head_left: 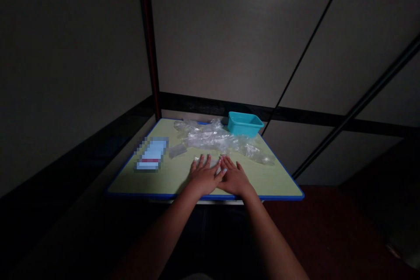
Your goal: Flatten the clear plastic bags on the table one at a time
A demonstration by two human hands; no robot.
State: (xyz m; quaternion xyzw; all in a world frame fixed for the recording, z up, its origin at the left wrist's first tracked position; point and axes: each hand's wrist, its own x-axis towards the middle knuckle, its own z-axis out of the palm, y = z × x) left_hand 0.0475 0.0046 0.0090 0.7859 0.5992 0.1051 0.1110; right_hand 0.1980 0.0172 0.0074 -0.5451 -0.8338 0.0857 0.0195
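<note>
Both of my hands lie palm down near the front of a small table, their thumbs overlapping. Fingers spread, my left hand (206, 177) presses on a clear plastic piece (213, 160), which shows between and just beyond the fingertips. Beside it, my right hand (235, 178) is flat with its fingers stretched forward, touching the same plastic. Most of that piece is hidden under the hands. Behind them spreads a heap of crumpled clear plastic bags (210, 136). A small folded plastic piece (177, 151) sits to the left of the heap.
The pale yellow-green tabletop (164, 183) has a blue edge. At the back right stands a turquoise plastic basket (244, 124). A blurred-out, phone-like rectangle (152, 154) lies at the left. Walls close in behind and at the left; reddish floor (315, 227) shows at the right.
</note>
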